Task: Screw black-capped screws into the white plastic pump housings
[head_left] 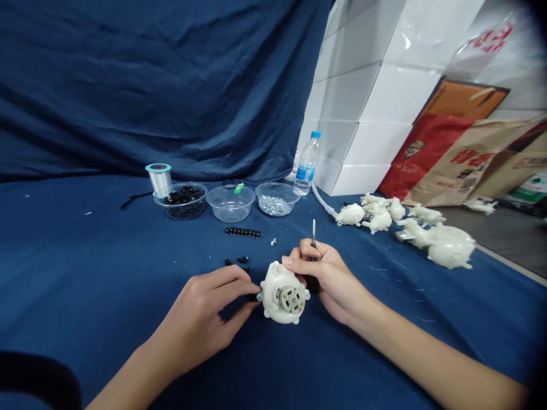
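Note:
A cream plastic housing (273,307) with a round metal motor (293,299) in it is held between both hands. The fingers of my left hand (217,307) pinch a small black piece (253,297) at the housing's left edge, beside a silver screw (258,296). My right hand (327,273) grips the housing's upper right side with thumb and fingers. A screwdriver (314,233) is also tucked in that hand, its tip pointing up and its dark handle partly hidden by the fingers.
Behind the hands lie a row of black pieces (242,232), loose screws (273,242) and three clear bowls (231,205), with a wire spool (160,179) and a water bottle (306,165). Several cream housings (450,246) lie right, before white boxes (371,136) and a paper bag (448,165).

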### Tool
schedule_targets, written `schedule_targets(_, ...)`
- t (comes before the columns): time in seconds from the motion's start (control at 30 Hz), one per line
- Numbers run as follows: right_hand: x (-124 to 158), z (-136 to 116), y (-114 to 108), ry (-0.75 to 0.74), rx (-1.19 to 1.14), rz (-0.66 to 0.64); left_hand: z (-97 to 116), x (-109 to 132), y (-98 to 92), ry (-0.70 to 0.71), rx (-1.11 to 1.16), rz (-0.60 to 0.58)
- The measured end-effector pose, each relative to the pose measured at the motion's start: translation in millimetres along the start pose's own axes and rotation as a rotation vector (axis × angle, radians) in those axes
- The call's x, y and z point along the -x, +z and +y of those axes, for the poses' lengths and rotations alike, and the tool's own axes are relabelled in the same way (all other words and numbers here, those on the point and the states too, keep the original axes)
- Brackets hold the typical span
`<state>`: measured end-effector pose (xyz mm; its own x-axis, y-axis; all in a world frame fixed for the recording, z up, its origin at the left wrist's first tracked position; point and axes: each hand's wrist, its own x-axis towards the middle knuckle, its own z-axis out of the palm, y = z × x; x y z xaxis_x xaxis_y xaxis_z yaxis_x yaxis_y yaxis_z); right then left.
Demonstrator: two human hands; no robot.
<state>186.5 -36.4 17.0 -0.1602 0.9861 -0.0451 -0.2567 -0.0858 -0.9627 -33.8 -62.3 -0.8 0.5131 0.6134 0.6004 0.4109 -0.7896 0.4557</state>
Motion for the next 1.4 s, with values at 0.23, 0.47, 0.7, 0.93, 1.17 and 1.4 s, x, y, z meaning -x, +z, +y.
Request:
schedule_targets(0.23, 0.2, -1.2, -0.6, 0.015, 0.029, -0.050, 0.4, -0.4, 0.4, -0.047, 0.034, -0.013)
schedule_targets(0.47, -4.5, -2.3, -2.3, -0.031, 0.247, -0.126, -2.1, -1.2, 1.1, -0.227, 0.082, 0.011)
schedule_targets(0.7, -8.3, -0.4, -9.3, 0.069, 0.150, -0.132, -14.2, -6.0, 0.8, -0.369, 0.058, 0.164)
schedule_targets(0.93, -18.5, -16.3, -19.9, 0.054, 0.240, -0.080, -32.0, -0.9, 4.9, -0.260, -0.244, -0.015)
schedule_targets(1.17, -6.8, -87.9, -122.6, -0.228, 0.273, 0.615, -51.0, 7.4, 26.4, -0.182, -0.347, -0.074)
schedule_targets(1.4, 51.8, -123.6, -249.6, -0.258, 0.186, 1.388, -80.0, 10.6, 43.7, -0.178, -0.249, 0.067)
